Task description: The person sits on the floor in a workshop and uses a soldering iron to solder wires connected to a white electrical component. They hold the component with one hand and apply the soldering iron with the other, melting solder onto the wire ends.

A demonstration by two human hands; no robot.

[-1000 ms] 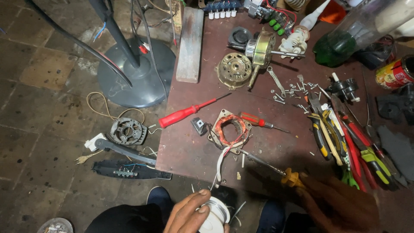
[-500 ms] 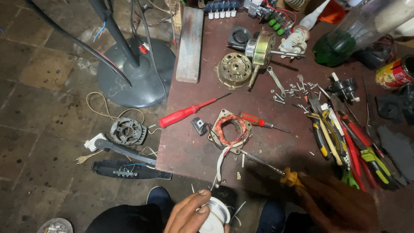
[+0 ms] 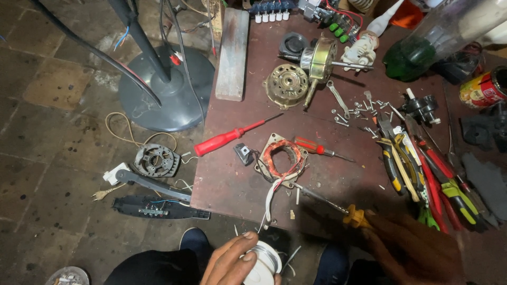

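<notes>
Left hand (image 3: 229, 262) grips a white spool (image 3: 262, 262) at 6 o'clock; right hand (image 3: 412, 250) holds a yellow-handled tool (image 3: 355, 217), tip toward the stator (image 3: 280, 160) on the worktop (image 3: 232, 179).

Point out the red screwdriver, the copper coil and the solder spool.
red screwdriver (image 3: 217, 141): head view, on its handle.
copper coil (image 3: 278, 154): head view, on the winding's left side.
solder spool (image 3: 262, 259): head view, on its wound wire, under the left hand (image 3: 229, 261).

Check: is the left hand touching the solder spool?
Touching. The head view shows the left hand with its fingers wrapped over the solder spool, no gap between them.
</notes>
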